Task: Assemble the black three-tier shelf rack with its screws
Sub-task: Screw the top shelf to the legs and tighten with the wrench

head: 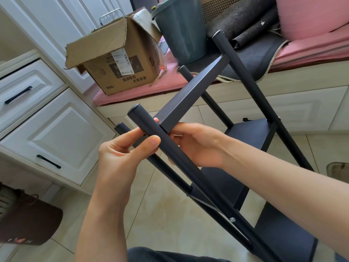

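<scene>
Far out to the left of the left hand stand white cabinet drawers (28,87) with black handles, and below them on the tiled floor (160,214) sits a brown bag (32,224). The left hand (120,154) has its thumb and fingers curled round the nearest black post (151,129) of the shelf rack (236,167), pinching it just under its capped top. Up and beyond this hand an open cardboard box (117,61) rests on a pink cushion (136,87). Just across the post, the right hand (196,144) grips the same post from the other side, its fingertips against the end of the top shelf panel (194,91), which meets the post there (whether a screw sits in that joint cannot be told). Below the right wrist a silver screw (232,219) shows on the post beside a lower shelf (251,140). Above the right hand stand a dark bucket (181,29) and folded dark mats (245,21), with a pink pillow (311,14) farthest right.
</scene>
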Demonstrator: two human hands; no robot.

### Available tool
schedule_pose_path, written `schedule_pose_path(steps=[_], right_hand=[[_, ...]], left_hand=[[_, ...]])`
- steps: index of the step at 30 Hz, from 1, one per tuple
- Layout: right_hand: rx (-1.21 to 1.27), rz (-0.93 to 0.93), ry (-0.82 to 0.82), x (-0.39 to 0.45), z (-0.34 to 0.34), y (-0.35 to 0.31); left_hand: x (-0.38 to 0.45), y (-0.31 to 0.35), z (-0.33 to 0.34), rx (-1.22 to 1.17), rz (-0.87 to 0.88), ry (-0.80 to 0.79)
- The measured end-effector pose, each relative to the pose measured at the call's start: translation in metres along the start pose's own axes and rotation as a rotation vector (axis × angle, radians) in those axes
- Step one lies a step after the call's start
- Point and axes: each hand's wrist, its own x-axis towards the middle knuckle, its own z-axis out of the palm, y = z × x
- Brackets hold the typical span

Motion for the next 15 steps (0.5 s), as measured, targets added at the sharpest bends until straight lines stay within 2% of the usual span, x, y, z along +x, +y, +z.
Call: schedule_pose_path(steps=[4, 9, 15], right_hand=[[0.000, -0.007, -0.022, -0.0015, 0.0013, -0.0004], [-0.078, -0.026, 0.033, -0.0005, 0.0034, 0.0009], [-0.025, -0.045, -0.018, -0.0018, 0.0012, 0.0016]], left_hand=[[-0.0003, 0.0002, 0.0007, 0.003, 0.008, -0.006], [-0.0002, 0.0004, 0.0010, 0.020, 0.027, -0.012], [0.0007, -0.0003, -0.0003, 0.023, 0.027, -0.018]])
